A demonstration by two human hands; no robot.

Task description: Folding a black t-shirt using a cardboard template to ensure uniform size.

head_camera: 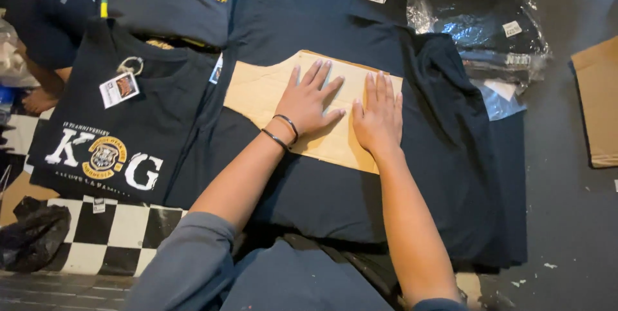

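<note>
Both hands flat, fingers spread, pressing on a tan cardboard folding board (270, 92): left hand (309, 100), right hand (378, 116). The board sits mid-scene on a soft navy cotton t-shirt (335, 195). The shirt looks limp and light; I'd grab it by the side edges. A printed black t-shirt (122, 143) lies left.

One head-worn camera looks steeply down, close over the dark shirt (360, 195)

matt cardboard sheet (270, 92), dark cloth shirt (412, 176)
</note>
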